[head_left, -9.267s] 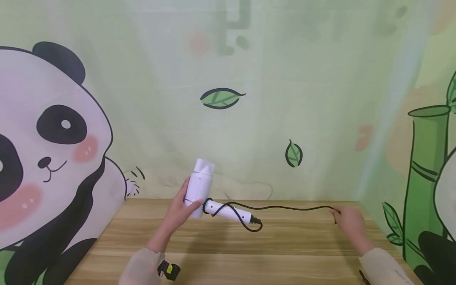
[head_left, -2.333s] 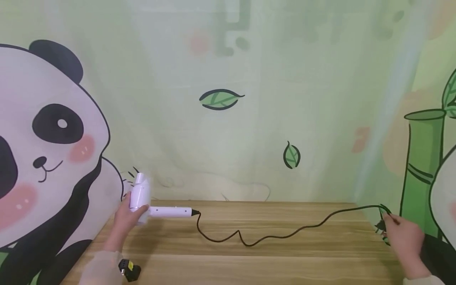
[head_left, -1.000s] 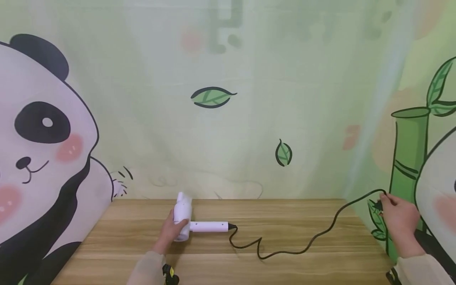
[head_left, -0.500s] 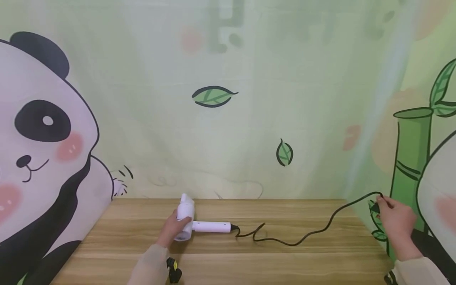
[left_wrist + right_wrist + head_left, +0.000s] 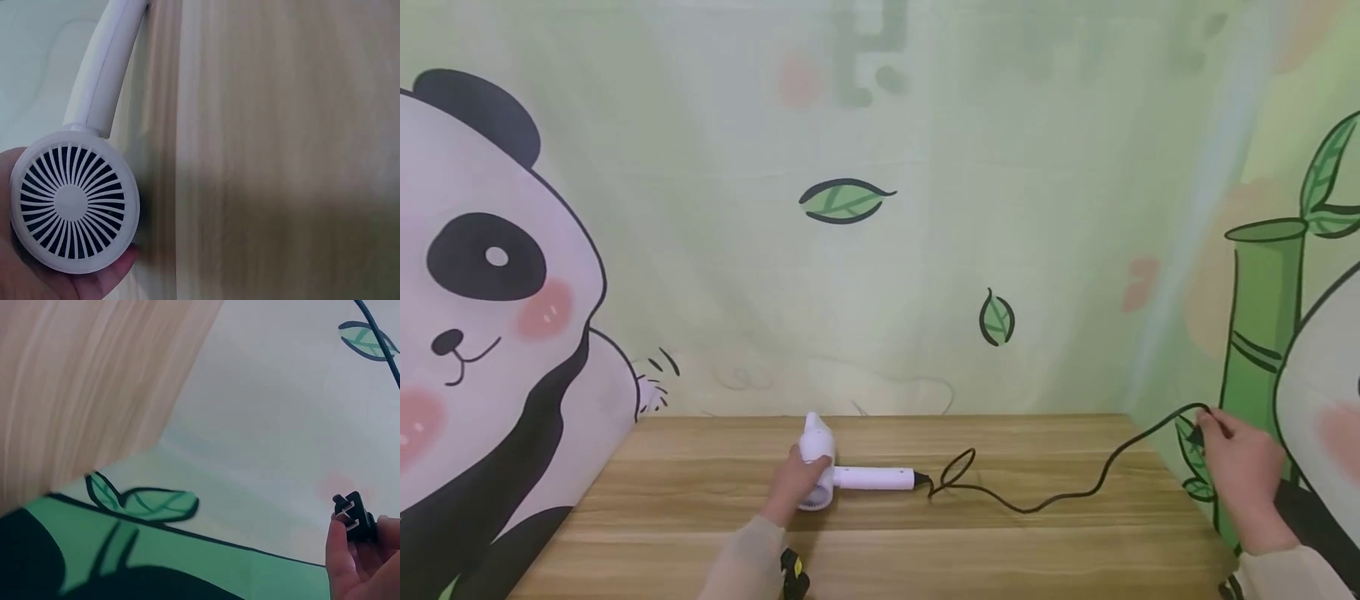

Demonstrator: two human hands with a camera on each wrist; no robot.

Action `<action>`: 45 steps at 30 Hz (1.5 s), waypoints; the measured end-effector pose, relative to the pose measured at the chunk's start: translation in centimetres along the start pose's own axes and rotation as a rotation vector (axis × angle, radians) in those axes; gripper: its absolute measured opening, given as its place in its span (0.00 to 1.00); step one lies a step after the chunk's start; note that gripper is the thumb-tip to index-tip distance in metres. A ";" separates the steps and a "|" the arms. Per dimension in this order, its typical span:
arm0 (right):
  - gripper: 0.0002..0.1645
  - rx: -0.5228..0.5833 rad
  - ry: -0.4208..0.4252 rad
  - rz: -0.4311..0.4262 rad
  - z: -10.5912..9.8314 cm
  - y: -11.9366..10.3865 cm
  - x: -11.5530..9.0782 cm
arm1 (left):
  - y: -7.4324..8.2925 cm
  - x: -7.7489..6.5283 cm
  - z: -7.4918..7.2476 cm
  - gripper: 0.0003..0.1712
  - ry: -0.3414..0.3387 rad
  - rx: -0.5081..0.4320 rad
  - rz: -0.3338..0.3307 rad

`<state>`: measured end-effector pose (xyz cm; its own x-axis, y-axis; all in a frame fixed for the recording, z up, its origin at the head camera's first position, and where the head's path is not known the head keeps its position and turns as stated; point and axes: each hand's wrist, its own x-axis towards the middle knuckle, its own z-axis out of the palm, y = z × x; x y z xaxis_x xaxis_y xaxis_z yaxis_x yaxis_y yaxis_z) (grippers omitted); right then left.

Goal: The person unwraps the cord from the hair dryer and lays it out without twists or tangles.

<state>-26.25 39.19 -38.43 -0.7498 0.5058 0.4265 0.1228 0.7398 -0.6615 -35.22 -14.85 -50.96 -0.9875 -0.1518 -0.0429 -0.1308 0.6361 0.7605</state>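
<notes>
My left hand (image 5: pixel 797 482) grips the barrel of a white hair dryer (image 5: pixel 874 477) low over the table, perhaps touching it. The nozzle points toward the back wall and the handle lies sideways to the right. In the left wrist view, fingers curl round the barrel beside the round intake grille (image 5: pixel 70 203). A black power cord (image 5: pixel 1075 495) leaves the handle end, makes a small loop, then rises to my right hand (image 5: pixel 1247 467). That hand, raised at the table's right edge, holds the plug end; the right wrist view shows the black plug (image 5: pixel 356 519) with its prongs between the fingers.
The wood-grain table (image 5: pixel 955 558) is bounded at the back and sides by a printed green backdrop (image 5: pixel 880 292) with pandas, leaves and bamboo. A small black device with a yellow mark (image 5: pixel 793 575) sits at my left wrist.
Earlier the cord was wound round the handle; now it is unwound and stretched toward the right hand. Over the last second the dryer has shifted right, and the slack cord has formed a loop.
</notes>
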 end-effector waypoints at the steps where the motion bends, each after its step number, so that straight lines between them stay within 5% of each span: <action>1: 0.25 -0.006 0.017 -0.024 -0.2 -0.2 -0.1 | 0.1 -0.1 0.2 0.45 0.005 0.005 0.000; 11: 0.14 -0.016 0.313 -0.346 -2.7 -2.6 -0.9 | 0.9 -0.7 1.2 0.45 -0.009 -0.020 0.002; 16: 0.15 0.070 0.473 -0.412 -3.9 -4.5 -1.2 | 1.0 -0.5 1.2 0.48 -0.022 -0.085 0.011; 20: 0.14 0.155 0.534 -0.558 -4.2 -6.6 -1.5 | 0.8 -0.5 0.6 0.49 -0.046 -0.099 0.022; 24: 0.13 0.154 0.510 -0.796 -3.3 -8.6 -2.2 | 0.8 -1.3 -0.8 0.46 -0.086 -0.134 0.064; 31: 0.28 0.093 0.386 -1.155 0.0 -11.2 -3.8 | 1.3 -3.4 -5.7 0.37 -0.108 -0.129 0.152; 35: 0.29 0.072 0.281 -1.255 2.4 -12.3 -4.5 | 1.2 -4.7 -8.6 0.34 -0.097 -0.106 0.202; 39: 0.15 0.090 0.219 -1.299 5.0 -12.8 -5.2 | 0.6 -6.1 -11.0 0.34 -0.090 -0.096 0.224; 45: 0.28 0.112 0.175 -1.358 8.4 -14.7 -6.8 | -1.0 -8.4 -13.9 0.32 -0.066 -0.088 0.190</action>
<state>-28.45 21.18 -36.79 -0.1452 -0.5254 0.8384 -0.6938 0.6582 0.2923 -25.59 -24.70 -42.34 -0.9977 0.0165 0.0664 0.0636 0.5795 0.8125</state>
